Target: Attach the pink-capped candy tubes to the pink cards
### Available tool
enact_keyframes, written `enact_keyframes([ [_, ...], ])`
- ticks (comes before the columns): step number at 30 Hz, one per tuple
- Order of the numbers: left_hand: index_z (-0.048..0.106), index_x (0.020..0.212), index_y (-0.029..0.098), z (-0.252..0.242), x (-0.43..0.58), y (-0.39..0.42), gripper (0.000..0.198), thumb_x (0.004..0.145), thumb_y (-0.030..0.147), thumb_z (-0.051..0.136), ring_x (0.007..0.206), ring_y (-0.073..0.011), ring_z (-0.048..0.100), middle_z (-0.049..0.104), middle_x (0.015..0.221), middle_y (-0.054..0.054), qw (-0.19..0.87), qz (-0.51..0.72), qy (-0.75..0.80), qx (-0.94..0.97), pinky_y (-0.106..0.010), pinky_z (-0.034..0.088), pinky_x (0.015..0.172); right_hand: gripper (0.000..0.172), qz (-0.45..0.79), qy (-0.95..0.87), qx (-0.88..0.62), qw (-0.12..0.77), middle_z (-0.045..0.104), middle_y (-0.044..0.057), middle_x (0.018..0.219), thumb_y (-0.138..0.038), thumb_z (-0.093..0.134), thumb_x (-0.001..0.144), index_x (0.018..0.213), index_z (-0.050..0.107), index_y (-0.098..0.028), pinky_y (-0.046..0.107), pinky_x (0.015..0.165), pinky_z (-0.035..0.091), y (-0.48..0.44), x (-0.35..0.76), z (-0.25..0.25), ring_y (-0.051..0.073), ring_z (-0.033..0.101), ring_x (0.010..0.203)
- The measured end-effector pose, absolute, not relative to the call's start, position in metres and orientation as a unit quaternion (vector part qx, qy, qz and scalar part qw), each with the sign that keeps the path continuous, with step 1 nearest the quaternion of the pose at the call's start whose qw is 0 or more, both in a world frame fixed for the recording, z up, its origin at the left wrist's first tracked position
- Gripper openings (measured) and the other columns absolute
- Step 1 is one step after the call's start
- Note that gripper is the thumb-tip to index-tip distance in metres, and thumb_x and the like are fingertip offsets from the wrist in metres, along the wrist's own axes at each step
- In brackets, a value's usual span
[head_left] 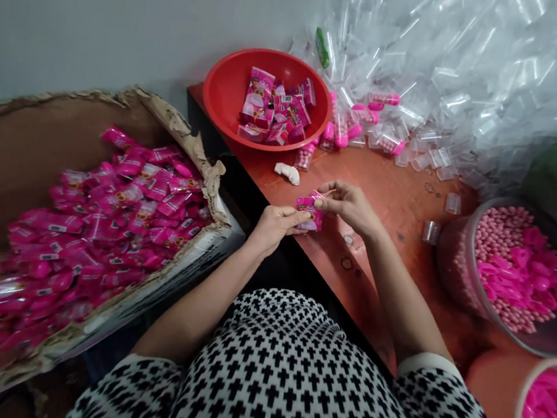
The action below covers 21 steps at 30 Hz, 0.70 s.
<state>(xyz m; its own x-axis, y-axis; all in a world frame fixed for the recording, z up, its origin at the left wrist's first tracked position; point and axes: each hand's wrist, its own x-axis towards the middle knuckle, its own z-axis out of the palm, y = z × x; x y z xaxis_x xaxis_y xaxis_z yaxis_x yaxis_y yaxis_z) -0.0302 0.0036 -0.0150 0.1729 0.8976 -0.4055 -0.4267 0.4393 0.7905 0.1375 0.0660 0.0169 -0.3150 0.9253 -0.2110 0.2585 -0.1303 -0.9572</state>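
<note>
Over the near edge of the orange table, my left hand point(276, 229) pinches the lower left side of a small pink printed packet point(313, 221). The thumb and fingers of my right hand point(344, 204) grip the packet's upper right part. Beyond them, a red bowl point(210, 104) holds several pink packets like it. A crumpled white scrap point(287, 172) lies between the bowl and my hands. Capped clear tubes with pink beads point(340, 130) lie just right of the bowl.
A torn cardboard box point(17, 119) full of pink packets stands at left. Clear plastic tubes point(453, 88) are heaped at the back right. A tub point(459, 256) of pink beads and pink plastic pieces and another bucket point(520, 411) of pink pieces stand at right.
</note>
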Motion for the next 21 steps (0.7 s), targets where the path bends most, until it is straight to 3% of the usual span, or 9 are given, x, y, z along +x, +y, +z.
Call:
enact_keyframes([
  [3, 0.071, 0.065, 0.008, -0.017, -0.033, 0.001, 0.034, 0.054, 0.037, 0.087, 0.061, -0.0130, 0.066, 0.069, 0.064, -0.005, 0.712, 0.479, 0.464, 0.221, -0.027, 0.057, 0.065, 0.026, 0.350, -0.671, -0.598, 0.262, 0.067, 0.004, 0.073, -0.040, 0.064, 0.081, 0.084, 0.062, -0.015, 0.030, 0.067, 0.046, 0.093, 0.122, 0.018, 0.017, 0.061, 0.069],
  [6, 0.070, 0.064, 0.008, -0.016, -0.035, -0.001, 0.035, 0.050, 0.034, 0.089, 0.059, -0.0130, 0.065, 0.069, 0.064, -0.006, 0.715, 0.489, 0.470, 0.169, -0.025, 0.056, 0.060, 0.033, 0.188, -0.693, -0.674, 0.175, 0.071, 0.014, 0.095, -0.045, 0.053, 0.088, 0.093, 0.065, -0.014, 0.039, 0.083, 0.046, 0.121, 0.097, 0.015, 0.027, 0.065, 0.094],
  [9, 0.068, 0.065, 0.008, -0.017, -0.039, -0.001, 0.033, 0.050, 0.028, 0.089, 0.058, -0.0124, 0.064, 0.068, 0.064, -0.005, 0.713, 0.499, 0.479, 0.112, -0.024, 0.056, 0.056, 0.049, 0.146, -0.678, -0.713, 0.105, 0.068, 0.021, 0.109, -0.052, 0.048, 0.089, 0.109, 0.063, -0.010, 0.045, 0.087, 0.046, 0.141, 0.073, 0.011, 0.034, 0.063, 0.105],
  [12, 0.067, 0.069, 0.009, -0.019, -0.046, 0.000, 0.026, 0.059, 0.025, 0.085, 0.055, -0.0106, 0.062, 0.067, 0.065, -0.003, 0.700, 0.532, 0.474, 0.060, -0.023, 0.055, 0.052, 0.056, 0.142, -0.683, -0.713, 0.064, 0.066, 0.024, 0.115, -0.054, 0.052, 0.085, 0.116, 0.061, -0.007, 0.045, 0.086, 0.048, 0.148, 0.063, 0.009, 0.037, 0.064, 0.107],
  [17, 0.066, 0.076, 0.009, -0.013, -0.052, 0.003, 0.007, 0.076, 0.016, 0.070, 0.062, -0.0138, 0.067, 0.068, 0.070, -0.004, 0.692, 0.565, 0.450, 0.004, -0.026, 0.058, 0.058, 0.046, 0.086, -0.687, -0.722, 0.013, 0.066, 0.024, 0.116, -0.044, 0.045, 0.091, 0.116, 0.062, -0.009, 0.047, 0.086, 0.048, 0.145, 0.081, 0.013, 0.037, 0.064, 0.107],
  [21, 0.065, 0.074, 0.009, -0.007, -0.052, 0.006, 0.008, 0.080, 0.011, 0.060, 0.062, -0.0163, 0.068, 0.068, 0.069, -0.005, 0.696, 0.565, 0.443, -0.006, -0.031, 0.059, 0.062, 0.044, 0.084, -0.698, -0.710, -0.025, 0.066, 0.020, 0.114, -0.047, 0.049, 0.089, 0.111, 0.064, -0.013, 0.046, 0.087, 0.048, 0.136, 0.118, 0.016, 0.036, 0.062, 0.107],
])
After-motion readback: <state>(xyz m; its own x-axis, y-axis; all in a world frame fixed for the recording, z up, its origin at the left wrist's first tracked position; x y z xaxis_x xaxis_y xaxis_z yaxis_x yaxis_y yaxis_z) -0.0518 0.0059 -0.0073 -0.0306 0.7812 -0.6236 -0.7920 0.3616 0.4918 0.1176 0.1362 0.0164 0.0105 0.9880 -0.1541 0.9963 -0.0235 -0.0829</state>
